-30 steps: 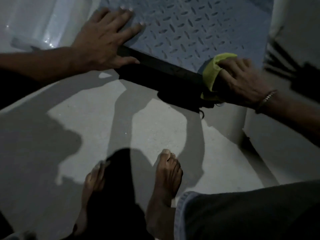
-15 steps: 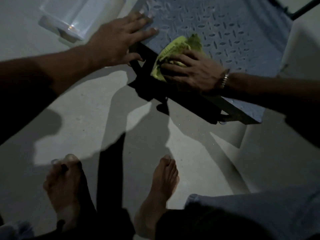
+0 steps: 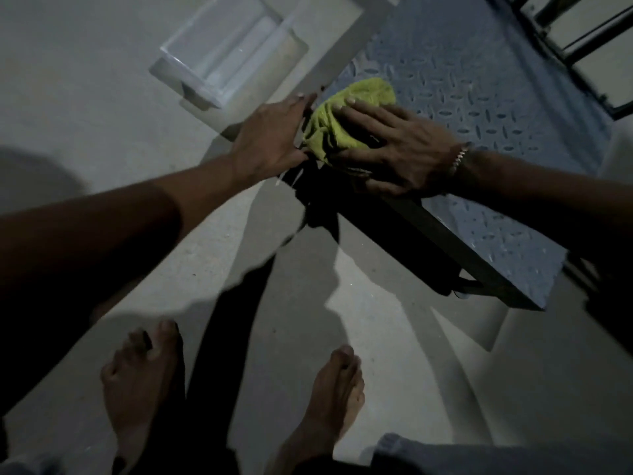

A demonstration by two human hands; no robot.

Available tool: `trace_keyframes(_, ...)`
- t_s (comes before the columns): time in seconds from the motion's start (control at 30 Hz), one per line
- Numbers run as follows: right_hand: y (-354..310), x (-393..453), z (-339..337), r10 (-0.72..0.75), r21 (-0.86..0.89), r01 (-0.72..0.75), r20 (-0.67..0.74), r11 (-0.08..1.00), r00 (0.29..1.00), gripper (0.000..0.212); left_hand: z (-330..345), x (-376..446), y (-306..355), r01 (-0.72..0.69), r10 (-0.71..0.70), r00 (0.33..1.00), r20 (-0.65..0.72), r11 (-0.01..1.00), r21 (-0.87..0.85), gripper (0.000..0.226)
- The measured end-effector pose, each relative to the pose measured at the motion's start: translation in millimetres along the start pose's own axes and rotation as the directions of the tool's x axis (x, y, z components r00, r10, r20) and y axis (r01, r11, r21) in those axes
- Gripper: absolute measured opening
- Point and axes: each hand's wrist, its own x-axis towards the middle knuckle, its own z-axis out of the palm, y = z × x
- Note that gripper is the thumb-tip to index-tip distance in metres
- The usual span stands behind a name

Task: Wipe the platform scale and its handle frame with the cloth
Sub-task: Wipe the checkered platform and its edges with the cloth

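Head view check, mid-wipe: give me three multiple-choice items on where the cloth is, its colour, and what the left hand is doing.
1. Where is the cloth?
A. On the platform scale's near-left corner
B. On the floor
C. Over the handle frame

2. What colour is the cloth?
A. White
B. Yellow-green
C. Blue

3. What is the left hand doing?
A. Gripping the cloth
B. Resting flat at the scale's edge
C. Raised in the air

Key: A, the right hand presses it on the tread plate; B, it is bright yellow-green; B, palm down, holding nothing.
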Motion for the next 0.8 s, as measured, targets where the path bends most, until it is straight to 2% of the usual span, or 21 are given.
trace_keyframes(0.07, -7, -6, 0, 0.038, 0.008, -0.039, 0.089, 0.999, 0.995, 0.058, -2, -3, -4, 0.056, -0.056, 0.998, 0.002, 0.998, -0.038, 0.075)
trace_keyframes(0.23, -29, -39, 15, 0.068, -0.062, -0.062, 0.107, 0.996, 0.992, 0.053, 27, -24, 5, 0.297, -0.279, 0.952, 0.123, 0.941, -0.165, 0.057)
trace_keyframes(0.3, -26, -19, 10, 0.084, -0.084, -0.076, 0.107, 0.994, 0.991, 0.058, 41, -33, 2, 0.299, -0.279, 0.952, 0.127, 0.937, -0.178, 0.06)
trace_keyframes(0.37, -28, 15, 5, 0.142, -0.1, -0.137, 0.048, 0.986, 0.989, 0.057, 47, -36, -3, 0.251, -0.236, 0.965, 0.114, 0.958, -0.137, 0.067)
trace_keyframes(0.47, -47, 48, 11, 0.233, -0.114, -0.236, -0.042, 0.965, 0.972, 0.054, 37, -32, -16, 0.203, -0.204, 0.977, 0.06, 0.979, 0.033, 0.065)
trace_keyframes(0.57, -71, 37, 27, 0.244, -0.052, -0.251, -0.12, 0.966, 0.962, 0.045, 17, -25, -33, 0.257, -0.242, 0.954, -0.177, 0.964, 0.072, 0.071)
trace_keyframes(0.63, -77, 19, 38, 0.193, -0.066, -0.202, -0.121, 0.977, 0.974, 0.045, 3, -14, -37, 0.156, -0.113, 0.958, -0.265, 0.977, 0.147, 0.067)
trace_keyframes(0.67, -79, 13, 42, 0.187, -0.093, -0.199, -0.128, 0.976, 0.974, 0.045, -4, -6, -35, 0.056, -0.002, 0.97, -0.245, 0.976, 0.213, 0.06)
trace_keyframes(0.73, -82, 13, 54, 0.223, -0.153, -0.245, -0.15, 0.957, 0.963, 0.043, -16, 14, -33, -0.197, 0.243, 0.966, -0.089, 0.914, 0.355, 0.057)
trace_keyframes(0.8, -87, 27, 69, 0.24, -0.229, -0.25, -0.07, 0.941, 0.968, 0.046, -28, 34, -29, -0.405, 0.396, 0.912, 0.11, 0.819, 0.407, 0.064)
